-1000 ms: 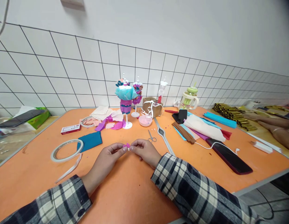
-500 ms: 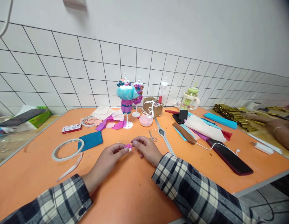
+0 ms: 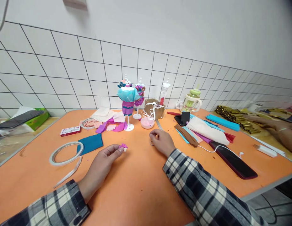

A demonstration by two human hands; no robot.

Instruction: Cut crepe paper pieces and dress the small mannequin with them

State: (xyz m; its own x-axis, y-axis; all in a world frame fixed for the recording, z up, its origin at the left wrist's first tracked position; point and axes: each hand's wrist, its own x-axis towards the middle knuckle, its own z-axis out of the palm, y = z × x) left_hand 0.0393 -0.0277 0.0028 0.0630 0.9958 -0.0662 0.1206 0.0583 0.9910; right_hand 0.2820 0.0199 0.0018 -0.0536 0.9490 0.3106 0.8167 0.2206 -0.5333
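My left hand (image 3: 105, 160) pinches a small magenta crinkled paper piece (image 3: 123, 146) with a pale bit at its lower edge, held above the orange table. Over to the right, my right hand (image 3: 162, 142) has its fingers curled around the small scissors (image 3: 152, 143). Only one handle ring shows below the fingers; the blades are hidden. Behind the hands stands a small mannequin (image 3: 127, 106) with a light blue ruffle and purple skirt. A pink bowl (image 3: 147, 123) with white bits is beside it.
Left lie a tape roll (image 3: 51, 157), a blue paper sheet (image 3: 93, 143) and a small red-white box (image 3: 70, 131). Right are folded coloured papers (image 3: 204, 128), a dark phone (image 3: 235, 161) and a green-lidded bottle (image 3: 192, 99). Another person's arm (image 3: 282, 130) is at far right.
My right hand has left the magenta paper piece and moved right onto the scissors. My left hand has shifted slightly left, still holding the piece.
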